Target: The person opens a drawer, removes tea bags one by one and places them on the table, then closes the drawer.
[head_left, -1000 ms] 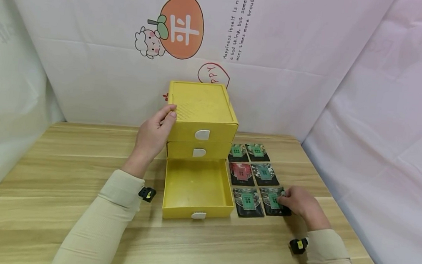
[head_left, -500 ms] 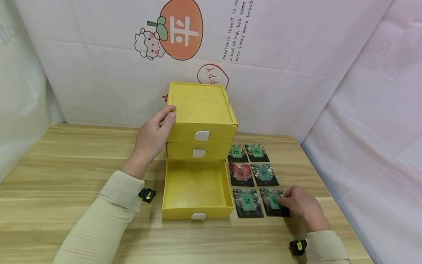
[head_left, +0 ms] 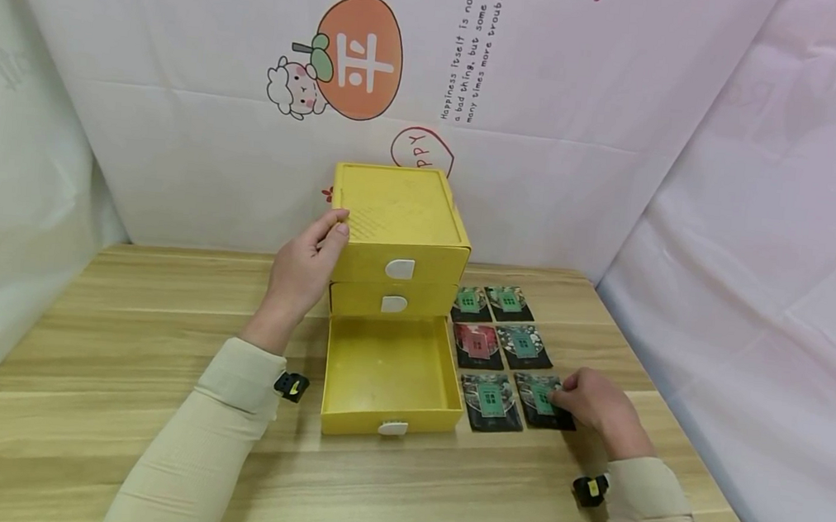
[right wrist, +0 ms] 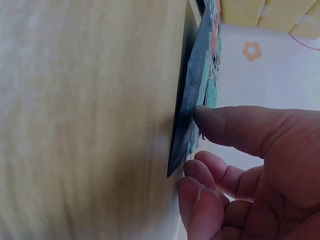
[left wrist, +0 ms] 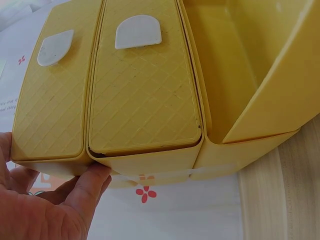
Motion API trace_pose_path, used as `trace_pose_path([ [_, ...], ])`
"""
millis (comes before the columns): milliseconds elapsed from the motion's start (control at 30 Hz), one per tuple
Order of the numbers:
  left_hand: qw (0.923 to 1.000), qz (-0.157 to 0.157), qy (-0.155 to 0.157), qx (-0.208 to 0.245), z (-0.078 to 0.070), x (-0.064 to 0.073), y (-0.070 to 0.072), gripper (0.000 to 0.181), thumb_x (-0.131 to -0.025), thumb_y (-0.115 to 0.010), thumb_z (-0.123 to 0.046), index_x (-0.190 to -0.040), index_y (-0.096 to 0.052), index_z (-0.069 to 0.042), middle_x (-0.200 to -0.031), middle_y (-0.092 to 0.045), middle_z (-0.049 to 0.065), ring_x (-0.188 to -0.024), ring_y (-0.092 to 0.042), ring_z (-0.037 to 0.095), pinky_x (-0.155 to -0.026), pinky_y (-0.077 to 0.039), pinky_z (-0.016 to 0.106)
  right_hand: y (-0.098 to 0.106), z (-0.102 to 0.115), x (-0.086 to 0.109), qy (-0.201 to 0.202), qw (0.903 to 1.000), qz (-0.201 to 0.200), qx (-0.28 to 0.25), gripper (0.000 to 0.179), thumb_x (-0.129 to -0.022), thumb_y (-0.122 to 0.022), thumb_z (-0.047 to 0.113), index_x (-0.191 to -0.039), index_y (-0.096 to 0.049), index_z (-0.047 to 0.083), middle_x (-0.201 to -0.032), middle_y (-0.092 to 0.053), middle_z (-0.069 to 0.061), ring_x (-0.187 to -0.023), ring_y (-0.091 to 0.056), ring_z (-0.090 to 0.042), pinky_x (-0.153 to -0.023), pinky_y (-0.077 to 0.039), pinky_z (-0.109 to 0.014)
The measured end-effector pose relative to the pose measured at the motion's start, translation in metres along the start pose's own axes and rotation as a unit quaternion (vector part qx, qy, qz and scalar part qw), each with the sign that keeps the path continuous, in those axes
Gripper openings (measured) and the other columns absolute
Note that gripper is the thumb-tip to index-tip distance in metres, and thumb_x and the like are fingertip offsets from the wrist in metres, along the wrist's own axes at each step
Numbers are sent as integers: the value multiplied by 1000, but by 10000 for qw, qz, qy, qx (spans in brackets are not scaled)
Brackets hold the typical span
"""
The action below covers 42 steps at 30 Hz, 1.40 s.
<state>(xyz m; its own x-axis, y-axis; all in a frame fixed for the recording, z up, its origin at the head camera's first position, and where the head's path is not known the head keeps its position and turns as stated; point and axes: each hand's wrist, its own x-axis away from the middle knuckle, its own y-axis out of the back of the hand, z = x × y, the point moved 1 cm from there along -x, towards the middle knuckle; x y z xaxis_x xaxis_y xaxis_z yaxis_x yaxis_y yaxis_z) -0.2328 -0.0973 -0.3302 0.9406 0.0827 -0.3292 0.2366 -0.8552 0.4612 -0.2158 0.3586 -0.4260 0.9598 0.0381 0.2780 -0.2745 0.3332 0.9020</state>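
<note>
A yellow unit of three stacked drawers (head_left: 404, 206) stands at the table's middle, white tabs on its fronts. Its bottom drawer (head_left: 396, 375) is pulled out and has nothing in it; the two above are closed. My left hand (head_left: 305, 268) holds the unit's upper left edge; the left wrist view shows the thumb along the side wall. Flat dark packets (head_left: 493, 402), several with green labels and one red, lie in two columns right of the unit. At the front right packet (head_left: 536, 400), my right hand (head_left: 600, 401) has its thumb on the face and curled fingers at the outer edge.
The wood-grain table (head_left: 116, 384) reaches back to a printed white cloth (head_left: 195, 159), with more cloth at both sides. The open drawer juts toward me, its right wall close beside the packets. A black wrist camera (head_left: 589, 489) sits under each cuff.
</note>
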Motion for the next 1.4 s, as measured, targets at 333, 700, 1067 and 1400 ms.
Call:
trace_pose_path([
  [333, 10000, 0, 19, -12, 1, 0, 0, 55, -109, -40, -57, -155, -53, -30, -149, -61, 4, -129, -61, 29, -101, -50, 53, 0, 2, 2, -13, 10000, -24, -65, 37, -96, -67, 35, -107, -67, -1, -98, -66, -13, -85, -60, -27, -76, -50, -44],
  [700, 10000, -8, -18, -48, 1, 0, 0, 54, -109, -40, -57, -154, -53, -30, -149, -62, 4, -123, -63, 28, -96, -51, 51, 8, 9, 6, -80, 9999, -32, -51, 50, -100, -63, 39, -122, -61, -6, -121, -65, -26, -102, -63, -37, -85, -52, -51],
  [1067, 10000, -12, -81, -31, 0, 0, 0, 54, -109, -40, -56, -154, -53, -28, -149, -61, 4, -129, -62, 29, -98, -51, 53, 17, 37, 18, 346, 9977, -554, -184, 60, -102, -59, 43, -135, -55, -8, -131, -67, -29, -115, -66, -47, -91, -53, -59],
  [1400, 9999, 13, -100, 8, 0, 0, 0, 55, -109, -39, -57, -155, -52, -29, -151, -59, 2, -135, -59, 27, -103, -50, 53, 21, 83, 36, 861, 9862, -1383, -286, 51, -101, -64, 40, -134, -59, 0, -112, -72, -13, -95, -69, -28, -82, -54, -50],
])
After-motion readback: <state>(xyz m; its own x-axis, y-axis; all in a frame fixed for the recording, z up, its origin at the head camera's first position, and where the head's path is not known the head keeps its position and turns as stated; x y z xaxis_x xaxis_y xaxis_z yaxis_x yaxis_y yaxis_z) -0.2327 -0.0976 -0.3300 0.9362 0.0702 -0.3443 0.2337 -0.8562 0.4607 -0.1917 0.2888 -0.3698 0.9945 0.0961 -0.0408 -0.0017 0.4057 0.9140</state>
